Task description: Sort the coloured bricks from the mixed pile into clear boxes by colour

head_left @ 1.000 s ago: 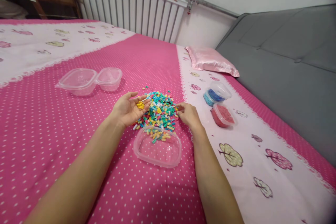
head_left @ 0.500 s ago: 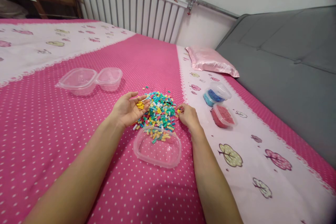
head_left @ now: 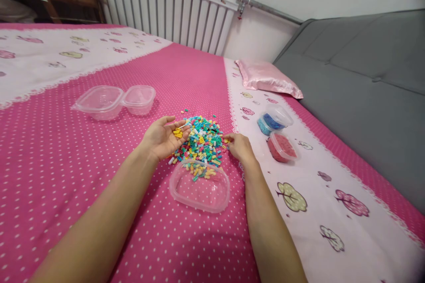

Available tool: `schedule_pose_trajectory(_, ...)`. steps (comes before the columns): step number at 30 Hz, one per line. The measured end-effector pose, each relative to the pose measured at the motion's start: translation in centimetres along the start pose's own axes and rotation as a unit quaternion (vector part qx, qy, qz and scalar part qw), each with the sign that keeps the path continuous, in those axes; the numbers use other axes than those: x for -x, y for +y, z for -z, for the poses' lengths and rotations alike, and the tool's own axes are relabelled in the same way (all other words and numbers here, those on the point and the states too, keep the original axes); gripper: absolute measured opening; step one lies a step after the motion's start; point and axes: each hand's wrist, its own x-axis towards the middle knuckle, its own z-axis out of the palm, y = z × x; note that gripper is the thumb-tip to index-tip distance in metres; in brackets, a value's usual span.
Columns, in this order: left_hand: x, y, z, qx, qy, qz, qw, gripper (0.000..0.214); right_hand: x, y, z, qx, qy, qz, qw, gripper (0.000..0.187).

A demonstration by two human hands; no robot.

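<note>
On my left hand (head_left: 165, 137), palm up at the left side of the pile, rest several small yellow building bricks (head_left: 178, 133); its fingers are loosely spread. The pile of mixed tiny building bricks (head_left: 204, 140) in teal, yellow, white and red lies between my hands. At its right edge my right hand (head_left: 239, 146) has thumb and fingers close together around a small yellow brick (head_left: 226, 141). A clear plastic container (head_left: 199, 207) stands nearest me, against the pile, with bricks showing through its far wall.
Two joined clear containers (head_left: 114, 109) stand to the left. On the right are containers of blue bricks (head_left: 274, 121) and red bricks (head_left: 280, 148). A pink pillow (head_left: 267, 77) lies before the grey headboard (head_left: 358, 66). A radiator (head_left: 166, 9) runs behind the bed.
My right hand has shifted slightly at the pile's right edge, its fingers reaching a little more over the yellow pieces. The left hand keeps its place with the yellow bricks.
</note>
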Motion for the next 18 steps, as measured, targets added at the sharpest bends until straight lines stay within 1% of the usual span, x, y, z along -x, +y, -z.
schedule_pose_trajectory(3, -0.1, -0.1, 0.0, -0.005, -0.004, -0.001, 1.000, 0.022, -0.1, -0.2, -0.1, -0.004, -0.006, 0.004, 1.000, 0.033)
schedule_pose_trajectory(7, -0.2, -0.2, 0.0, -0.012, -0.016, -0.004, 1.000, 0.023, -0.2, -0.3, -0.4, 0.000, 0.017, -0.014, 1.000, 0.023)
schedule_pose_trajectory(11, -0.3, -0.3, 0.2, -0.013, -0.025, -0.004, 1.000, 0.024, -0.3, -0.2, -0.6, -0.005, 0.028, -0.021, 0.999, 0.019)
schedule_pose_trajectory(14, -0.3, -0.3, 0.2, -0.007, -0.027, 0.003, 1.000, 0.025, -0.3, -0.3, -0.2, -0.032, 0.034, -0.025, 0.999, 0.017)
schedule_pose_trajectory(18, -0.2, -0.4, 0.0, -0.008, -0.036, 0.013, 0.999, 0.025, 0.0, -0.9, 0.8, -0.112, 0.055, -0.020, 0.992, 0.018)
